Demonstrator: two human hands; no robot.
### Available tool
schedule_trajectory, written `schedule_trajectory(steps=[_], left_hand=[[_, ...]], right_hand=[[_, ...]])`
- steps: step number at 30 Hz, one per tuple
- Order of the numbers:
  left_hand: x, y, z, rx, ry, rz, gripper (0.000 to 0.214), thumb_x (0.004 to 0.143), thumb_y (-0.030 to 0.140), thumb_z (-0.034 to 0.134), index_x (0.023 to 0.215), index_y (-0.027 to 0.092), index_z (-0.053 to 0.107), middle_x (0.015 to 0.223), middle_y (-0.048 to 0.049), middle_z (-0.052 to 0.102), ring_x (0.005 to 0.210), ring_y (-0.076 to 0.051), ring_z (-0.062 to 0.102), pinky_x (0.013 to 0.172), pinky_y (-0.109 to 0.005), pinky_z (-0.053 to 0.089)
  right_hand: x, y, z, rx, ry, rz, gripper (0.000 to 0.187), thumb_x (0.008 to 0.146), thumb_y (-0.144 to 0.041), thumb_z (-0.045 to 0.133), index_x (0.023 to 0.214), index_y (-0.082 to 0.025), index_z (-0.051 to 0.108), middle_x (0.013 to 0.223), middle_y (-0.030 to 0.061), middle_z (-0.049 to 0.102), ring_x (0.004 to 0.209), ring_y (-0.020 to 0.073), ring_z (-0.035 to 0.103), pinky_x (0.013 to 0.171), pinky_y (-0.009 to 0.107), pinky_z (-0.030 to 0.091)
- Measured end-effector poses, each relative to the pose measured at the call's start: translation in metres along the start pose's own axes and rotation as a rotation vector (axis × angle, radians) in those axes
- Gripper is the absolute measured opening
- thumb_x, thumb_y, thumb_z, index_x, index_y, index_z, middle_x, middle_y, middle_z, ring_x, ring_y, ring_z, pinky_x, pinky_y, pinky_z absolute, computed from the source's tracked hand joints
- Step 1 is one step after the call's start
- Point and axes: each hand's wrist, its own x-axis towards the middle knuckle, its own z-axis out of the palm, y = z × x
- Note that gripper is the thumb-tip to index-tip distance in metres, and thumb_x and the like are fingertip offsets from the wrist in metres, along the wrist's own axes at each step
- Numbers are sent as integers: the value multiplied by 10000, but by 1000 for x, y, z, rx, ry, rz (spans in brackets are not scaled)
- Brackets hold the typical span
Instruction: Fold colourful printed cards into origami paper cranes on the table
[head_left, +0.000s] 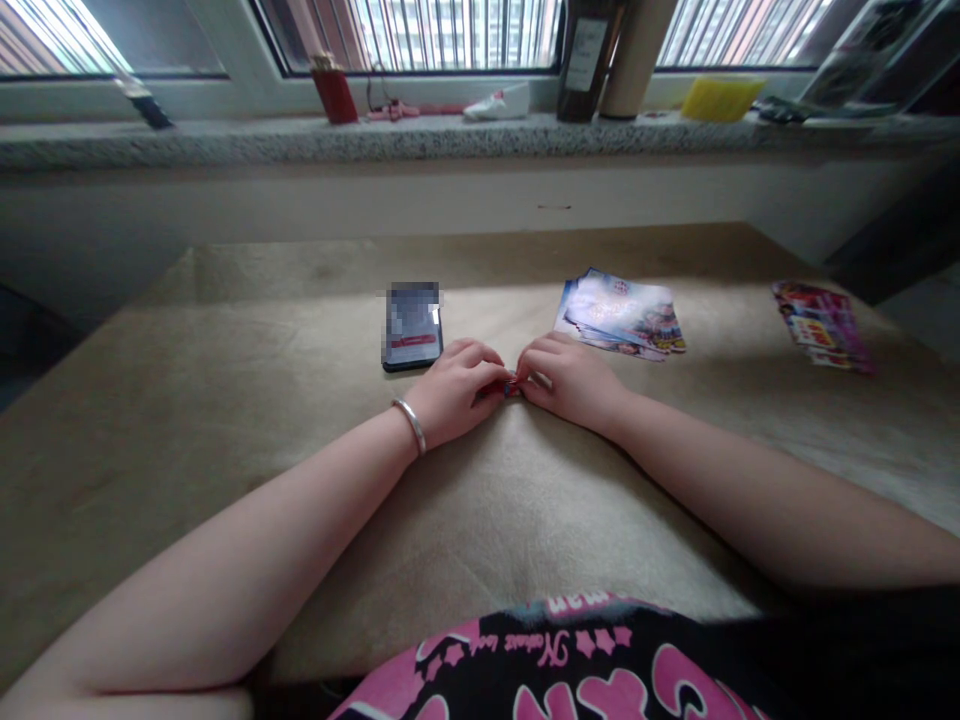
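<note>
At the middle of the table, my left hand (469, 385) and my right hand (566, 378) meet with fingers bent and pinched together. Between the fingertips shows a small red-and-blue piece (512, 386), mostly covered, so its kind cannot be made out. A silver bangle (410, 426) circles my left wrist. Just beyond my left hand lies a dark phone (413, 325) with its screen up and lit. Past my right hand is a fanned pile of glossy picture cards (622, 308), lying flat.
Several pink-and-red printed packets or cards (823, 325) lie overlapped at the table's right. Behind the table (225, 340), a stone windowsill (262, 143) carries a red container (334, 90), a dark bottle (587, 60), a beige cylinder (628, 60) and a yellow block (721, 99).
</note>
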Motion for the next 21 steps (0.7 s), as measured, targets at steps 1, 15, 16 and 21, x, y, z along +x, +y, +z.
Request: schedule_trajectory(steps=[1,15,16,21], left_hand=[[0,0,0,5,-1,6,175,840,218,551,973,171,655,1005,-70,637,977,-188,538,927,-363,440],[0,3,-7,72,-69,-2,180,859,257,545,944,200,693,944,-48,687,867,-168,607,809,-315,493],[1,3,-7,75,-74,-4,180,859,258,544,943,199,692,945,-47,686,870,-170,606,811,-315,491],[0,3,-8,78,-98,-11,192,857,252,542,975,187,679,953,-57,673,879,-173,596,813,-308,480]], right_hand=[[0,-1,0,-18,0,-10,62,792,-206,565,764,-188,617,822,63,647,832,205,530,740,307,415],[-1,-6,-8,-80,-50,-115,186,841,-268,526,770,-160,661,821,71,673,817,198,552,740,315,409],[-1,-6,-9,-93,-61,-118,190,845,-275,523,780,-162,661,836,72,673,828,201,552,744,317,405],[-2,-8,-10,-181,-107,-99,199,855,-311,520,833,-162,650,851,76,663,844,208,549,740,318,386]])
